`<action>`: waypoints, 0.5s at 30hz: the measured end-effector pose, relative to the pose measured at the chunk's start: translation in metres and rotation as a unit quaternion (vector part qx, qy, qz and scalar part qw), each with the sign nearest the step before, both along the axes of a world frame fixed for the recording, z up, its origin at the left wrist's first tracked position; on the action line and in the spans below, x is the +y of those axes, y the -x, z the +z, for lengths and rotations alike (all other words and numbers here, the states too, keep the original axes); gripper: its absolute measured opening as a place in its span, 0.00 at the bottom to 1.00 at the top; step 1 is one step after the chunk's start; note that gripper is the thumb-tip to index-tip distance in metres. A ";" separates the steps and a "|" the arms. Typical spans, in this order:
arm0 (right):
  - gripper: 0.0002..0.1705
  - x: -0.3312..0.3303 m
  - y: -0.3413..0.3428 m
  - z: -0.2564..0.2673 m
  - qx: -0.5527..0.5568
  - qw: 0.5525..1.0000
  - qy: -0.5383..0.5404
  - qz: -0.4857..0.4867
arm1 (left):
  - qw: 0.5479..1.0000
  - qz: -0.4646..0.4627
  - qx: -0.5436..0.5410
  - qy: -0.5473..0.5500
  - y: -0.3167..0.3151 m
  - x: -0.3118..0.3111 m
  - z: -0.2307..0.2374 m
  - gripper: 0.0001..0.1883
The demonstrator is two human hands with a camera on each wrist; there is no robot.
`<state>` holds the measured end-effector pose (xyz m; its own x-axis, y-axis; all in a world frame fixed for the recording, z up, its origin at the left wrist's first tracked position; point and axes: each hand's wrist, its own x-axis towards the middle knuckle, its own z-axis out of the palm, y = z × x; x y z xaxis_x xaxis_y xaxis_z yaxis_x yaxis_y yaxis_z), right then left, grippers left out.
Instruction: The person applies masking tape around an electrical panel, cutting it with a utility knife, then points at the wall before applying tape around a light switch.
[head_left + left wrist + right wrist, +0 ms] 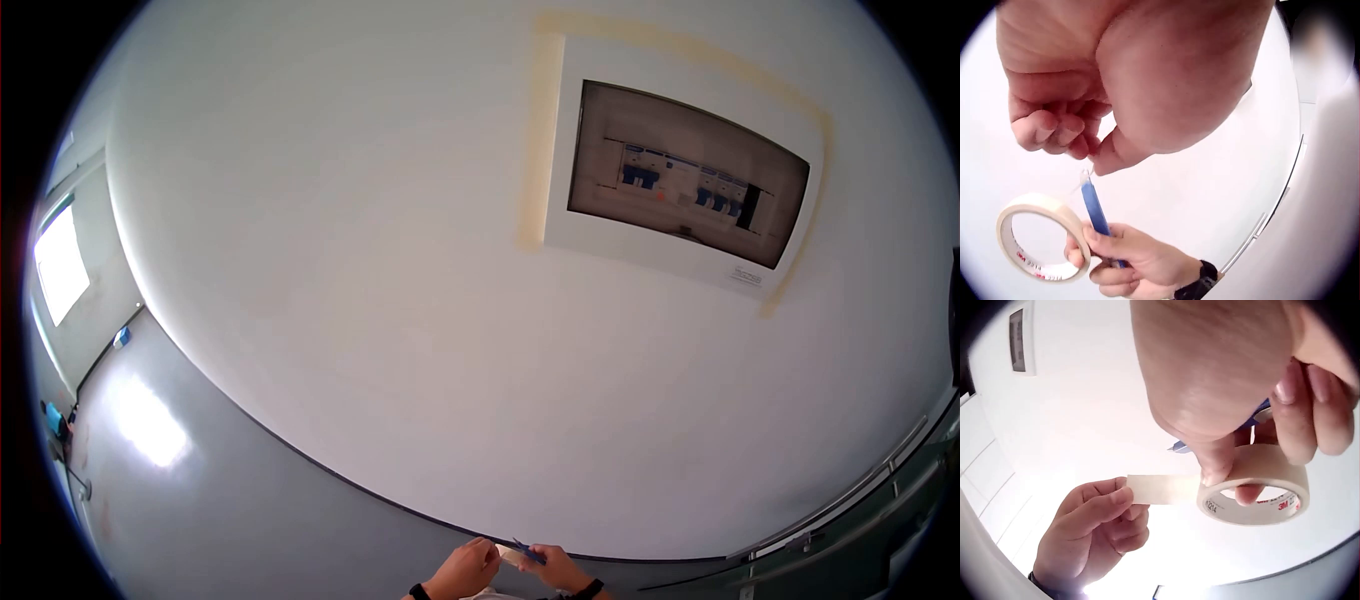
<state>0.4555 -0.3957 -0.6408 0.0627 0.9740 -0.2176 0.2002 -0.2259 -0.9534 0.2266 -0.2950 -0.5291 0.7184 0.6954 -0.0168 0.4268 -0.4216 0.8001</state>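
Observation:
Low in the head view, my left hand [465,570] and right hand [560,568] are close together in front of the white wall. A cream roll of masking tape [1260,464] is held in my right hand, thumb on its outer face and a fingertip inside the ring. That same hand grips a blue utility knife [1095,209], its pointed tip sticking out past the fingers. Between thumb and fingers, my left hand pinches the free end of a short tape strip [1160,489]. The strip stretches straight from the roll to those fingertips.
A breaker box [690,170] with a tinted cover is on the wall at upper right, with yellowish tape [690,45] along parts of its outline. Grey floor [270,510] runs along the wall's base. At lower right is a metal railing [840,505]; a bright window [62,265] is far left.

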 end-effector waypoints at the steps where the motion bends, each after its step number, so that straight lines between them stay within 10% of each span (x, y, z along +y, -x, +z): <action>1: 0.19 -0.004 -0.004 -0.011 -0.001 1.000 0.001 0.003 | 1.000 -0.007 0.005 0.015 -0.001 0.001 0.002 0.10; 11: 0.15 -0.041 -0.007 0.031 0.153 0.985 0.083 0.022 | 0.997 0.064 0.028 -0.027 0.005 0.015 0.033 0.09; 15: 0.17 -0.045 -0.027 0.036 0.367 0.905 0.214 0.035 | 0.998 0.061 -0.014 -0.028 0.001 0.017 0.039 0.08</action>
<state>0.4824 -0.4406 -0.6051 -0.3105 0.7862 -0.5343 -0.4221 -0.6177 -0.6636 0.2252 -0.2776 -0.4902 0.6288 0.7764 0.0432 0.4558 -0.4130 0.7885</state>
